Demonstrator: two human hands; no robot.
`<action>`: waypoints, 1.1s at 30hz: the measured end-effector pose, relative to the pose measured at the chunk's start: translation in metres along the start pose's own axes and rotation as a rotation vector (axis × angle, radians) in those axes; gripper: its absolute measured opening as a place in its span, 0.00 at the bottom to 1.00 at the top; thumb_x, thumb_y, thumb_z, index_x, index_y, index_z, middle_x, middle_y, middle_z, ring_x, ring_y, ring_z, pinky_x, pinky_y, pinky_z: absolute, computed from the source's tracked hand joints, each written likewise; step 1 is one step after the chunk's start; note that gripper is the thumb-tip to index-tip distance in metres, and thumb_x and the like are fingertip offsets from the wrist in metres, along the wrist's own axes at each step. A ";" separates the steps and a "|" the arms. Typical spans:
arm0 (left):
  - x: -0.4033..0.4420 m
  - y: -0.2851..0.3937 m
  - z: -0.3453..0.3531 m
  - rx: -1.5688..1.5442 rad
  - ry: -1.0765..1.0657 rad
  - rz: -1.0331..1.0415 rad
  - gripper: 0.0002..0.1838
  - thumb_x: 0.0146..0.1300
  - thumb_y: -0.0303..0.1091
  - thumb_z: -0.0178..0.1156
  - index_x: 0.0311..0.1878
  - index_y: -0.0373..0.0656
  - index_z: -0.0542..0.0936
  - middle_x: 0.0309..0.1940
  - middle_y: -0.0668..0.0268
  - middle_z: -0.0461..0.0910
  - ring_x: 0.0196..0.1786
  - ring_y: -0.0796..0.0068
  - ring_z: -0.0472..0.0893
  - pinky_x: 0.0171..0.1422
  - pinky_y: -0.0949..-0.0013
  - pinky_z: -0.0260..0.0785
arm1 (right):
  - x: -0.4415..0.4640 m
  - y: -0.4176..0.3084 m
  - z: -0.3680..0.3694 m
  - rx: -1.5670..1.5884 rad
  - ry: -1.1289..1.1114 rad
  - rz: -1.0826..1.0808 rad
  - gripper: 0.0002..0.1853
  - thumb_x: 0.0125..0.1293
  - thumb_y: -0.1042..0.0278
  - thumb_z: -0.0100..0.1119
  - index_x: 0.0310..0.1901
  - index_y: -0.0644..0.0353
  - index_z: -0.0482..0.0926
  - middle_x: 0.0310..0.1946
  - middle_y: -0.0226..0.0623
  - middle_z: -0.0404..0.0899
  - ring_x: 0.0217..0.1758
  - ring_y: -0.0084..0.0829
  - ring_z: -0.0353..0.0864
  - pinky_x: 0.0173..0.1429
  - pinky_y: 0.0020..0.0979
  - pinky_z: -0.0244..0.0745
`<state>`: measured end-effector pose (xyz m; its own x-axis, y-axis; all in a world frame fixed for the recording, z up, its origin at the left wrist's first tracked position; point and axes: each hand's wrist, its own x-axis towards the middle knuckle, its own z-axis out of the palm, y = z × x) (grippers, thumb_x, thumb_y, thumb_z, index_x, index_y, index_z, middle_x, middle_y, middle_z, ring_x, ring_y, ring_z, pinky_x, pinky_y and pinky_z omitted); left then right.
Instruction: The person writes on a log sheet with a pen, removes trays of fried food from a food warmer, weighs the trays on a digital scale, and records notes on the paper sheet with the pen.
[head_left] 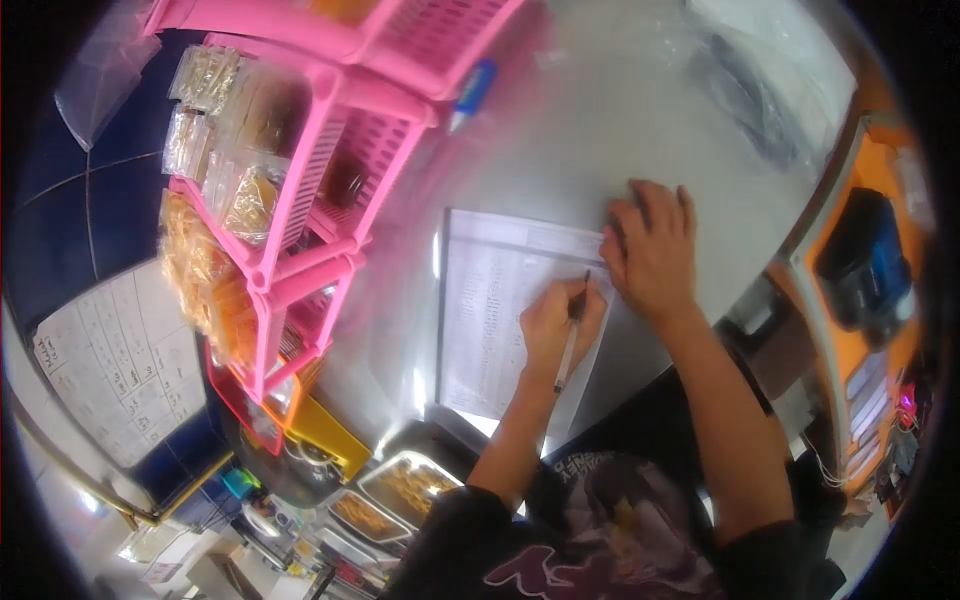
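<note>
My left hand (pixel 560 325) is closed round a slim pen (pixel 568 355), above the right part of a printed sheet of paper (pixel 485 330). Rows of small print run across the sheet, too blurred to read. My right hand (pixel 655 250) lies flat, palm down with fingers spread, at the sheet's upper right edge and on the grey metal tabletop (pixel 560 150). Its thumb is beside the paper's corner.
Pink stacked baskets (pixel 320 150) with bagged goods stand at the left. Near them lies a blue marker (pixel 472 95). Metal trays of food (pixel 405 485) are at the lower left. A written whiteboard (pixel 120 365) hangs on the dark tiles, and clear plastic (pixel 790 60) lies upper right.
</note>
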<state>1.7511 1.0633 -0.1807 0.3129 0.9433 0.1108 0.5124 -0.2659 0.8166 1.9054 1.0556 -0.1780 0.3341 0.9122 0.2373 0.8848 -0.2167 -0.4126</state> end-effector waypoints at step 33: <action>-0.308 0.188 -0.127 -0.663 -0.657 -0.759 0.40 0.63 0.55 0.68 0.74 0.48 0.70 0.50 0.62 0.84 0.45 0.74 0.80 0.53 0.71 0.70 | -0.008 0.038 -0.023 0.519 -0.124 -0.211 0.24 0.64 0.62 0.64 0.60 0.59 0.70 0.58 0.47 0.74 0.67 0.51 0.69 0.78 0.60 0.48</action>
<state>1.6497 0.7480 0.0104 0.5563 0.4825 -0.6766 0.2920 0.6487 0.7027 1.9434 1.0326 -0.1754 0.0990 0.9579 0.2695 0.6422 0.1454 -0.7526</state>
